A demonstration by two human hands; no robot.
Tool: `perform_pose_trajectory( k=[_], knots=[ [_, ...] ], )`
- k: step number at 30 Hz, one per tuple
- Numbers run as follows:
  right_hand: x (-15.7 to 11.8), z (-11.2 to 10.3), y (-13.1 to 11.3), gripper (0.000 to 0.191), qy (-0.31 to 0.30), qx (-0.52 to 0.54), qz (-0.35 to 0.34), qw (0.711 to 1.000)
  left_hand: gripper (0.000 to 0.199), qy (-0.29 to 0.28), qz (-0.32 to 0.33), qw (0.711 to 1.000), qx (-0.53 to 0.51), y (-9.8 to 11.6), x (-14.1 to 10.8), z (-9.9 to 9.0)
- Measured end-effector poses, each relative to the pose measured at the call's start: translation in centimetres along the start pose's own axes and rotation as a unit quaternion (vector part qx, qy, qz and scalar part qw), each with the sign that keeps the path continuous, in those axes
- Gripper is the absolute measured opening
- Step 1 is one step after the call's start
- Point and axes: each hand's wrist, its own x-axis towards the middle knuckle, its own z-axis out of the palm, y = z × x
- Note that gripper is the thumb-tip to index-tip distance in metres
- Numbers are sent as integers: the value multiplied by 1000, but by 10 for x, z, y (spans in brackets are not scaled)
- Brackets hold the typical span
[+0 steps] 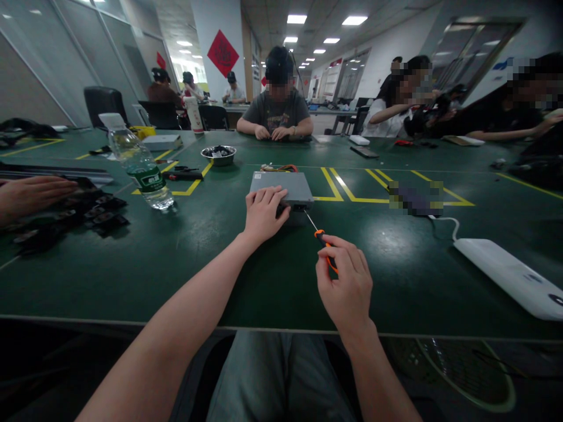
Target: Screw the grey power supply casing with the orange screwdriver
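Observation:
A grey metal power supply [285, 183] lies on the green table, its coloured cables [281, 168] coming out at the far side. My left hand [265, 212] grips its near left part, fingers over the top and thumb down at the front face. In my right hand [345, 272] is a screwdriver [319, 233] with an orange and black handle. Its thin shaft points up and left, and the tip is at the right end of the front face, by the dark socket. Whether the tip sits in a screw is too small to tell.
A plastic water bottle [147, 170] stands at left, near another person's hand [37, 196] and dark parts [88, 214]. Behind is a metal bowl [219, 155] holding small pieces. A white power bank [505, 272] with a cable lies at right. A person [277, 105] sits opposite.

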Motion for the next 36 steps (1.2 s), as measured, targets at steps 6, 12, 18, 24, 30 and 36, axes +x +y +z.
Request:
perform_pose_trajectory(
  k=[6, 12, 18, 24, 30, 36],
  knots=[
    [1, 2, -1, 14, -56, 29, 0, 998, 34, -4, -7, 1000, 1, 1, 0, 0],
    [3, 3, -2, 15, -78, 46, -1, 996, 34, 0, -3, 1000, 1, 1, 0, -1],
    [3, 5, -2, 14, -92, 39, -8, 995, 34, 2, -2, 1000, -4, 1, 0, -1],
    [2, 6, -3, 17, -116, 1, -24, 993, 34, -3, -4, 1000, 0, 1, 0, -1],
    [2, 5, -2, 17, -106, -3, -10, 994, 34, 3, 0, 1000, 0, 0, 0, -1],
    [2, 5, 1, 17, -98, 8, 9, 995, 33, 10, 5, 1000, 6, 0, 0, 0]
  ],
)
